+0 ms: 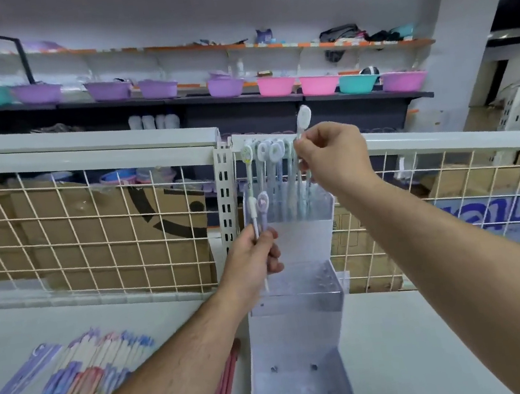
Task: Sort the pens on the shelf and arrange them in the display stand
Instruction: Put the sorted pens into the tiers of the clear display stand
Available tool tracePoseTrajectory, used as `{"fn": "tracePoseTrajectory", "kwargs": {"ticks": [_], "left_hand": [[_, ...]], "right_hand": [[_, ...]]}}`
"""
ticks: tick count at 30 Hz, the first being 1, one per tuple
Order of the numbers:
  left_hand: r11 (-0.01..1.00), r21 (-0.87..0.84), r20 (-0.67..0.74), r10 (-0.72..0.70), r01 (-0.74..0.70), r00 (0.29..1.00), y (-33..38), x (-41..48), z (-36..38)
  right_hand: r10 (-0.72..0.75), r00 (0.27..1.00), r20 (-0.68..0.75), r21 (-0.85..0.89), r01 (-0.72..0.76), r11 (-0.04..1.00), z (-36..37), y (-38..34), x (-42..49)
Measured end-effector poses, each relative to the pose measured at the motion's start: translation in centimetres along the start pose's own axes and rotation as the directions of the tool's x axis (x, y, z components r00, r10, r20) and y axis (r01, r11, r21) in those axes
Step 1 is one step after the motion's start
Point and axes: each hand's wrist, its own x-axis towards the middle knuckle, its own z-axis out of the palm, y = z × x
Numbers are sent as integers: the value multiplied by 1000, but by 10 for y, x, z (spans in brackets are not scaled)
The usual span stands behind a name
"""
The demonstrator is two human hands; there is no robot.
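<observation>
My right hand (329,154) pinches one white-capped pen (303,115) between thumb and fingertips just below its oval cap. The shaft hangs nearly upright, tip down, over the right end of the back tier of the clear display stand (297,330). I cannot tell whether the tip has entered a hole. A row of pens (272,159) stands in that tier, caps up, just left of the held one, so I judge the free slot lies straight under the grip and the move is a drop along the pen's long axis. My left hand (253,257) is curled round two more pens (262,203), one white and one purple, upright before the stand's left side, nearer the lower tiers. The stand sits on the white shelf (399,360) by its back edge, against the wire grille (74,228). Loose pens (86,368) lie fanned toward the front left corner, and bare shelf right of the stand gives elbow room.
</observation>
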Motion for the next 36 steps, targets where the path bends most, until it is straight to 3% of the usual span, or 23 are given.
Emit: {"fn": "tracePoseTrajectory", "kwargs": {"ticks": [13, 19, 36], "left_hand": [[993, 118, -84, 24, -14, 996, -9, 3, 2], [991, 126, -77, 45, -35, 996, -9, 2, 3], [997, 78, 35, 10, -13, 999, -9, 6, -2]], "right_hand": [[-144, 989, -35, -25, 144, 989, 13, 10, 7], [-62, 994, 91, -181, 78, 980, 23, 20, 2], [65, 998, 25, -263, -56, 963, 31, 6, -1]]}}
